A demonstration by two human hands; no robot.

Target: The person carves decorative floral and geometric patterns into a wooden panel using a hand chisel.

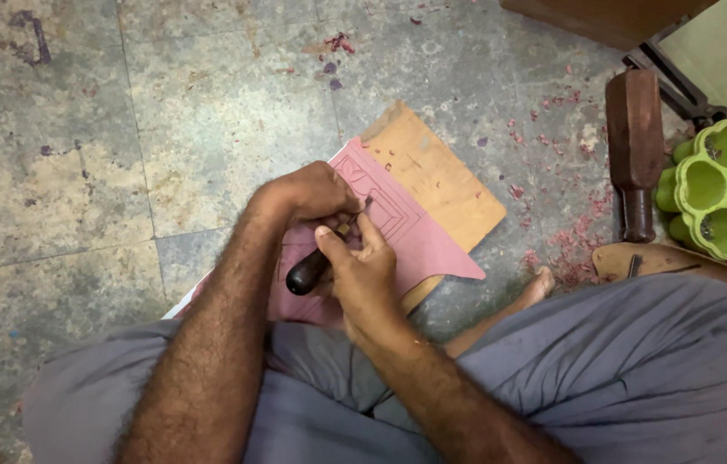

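A pink sheet (419, 241) with carved rectangular lines lies on a wooden board (436, 176) on the floor in front of my crossed legs. My right hand (363, 271) grips a carving tool with a dark rounded handle (305, 273); its metal tip meets the pink sheet near the carved lines. My left hand (312, 193) is curled over the sheet next to the tip, with its fingers against the tool's shaft.
A dark wooden mallet (634, 146) lies to the right on the stone floor (79, 172). A green multi-cup holder (716, 185) stands at the right edge. Pink shavings (565, 245) scatter around my bare foot (539, 283). Wooden furniture sits at the top right.
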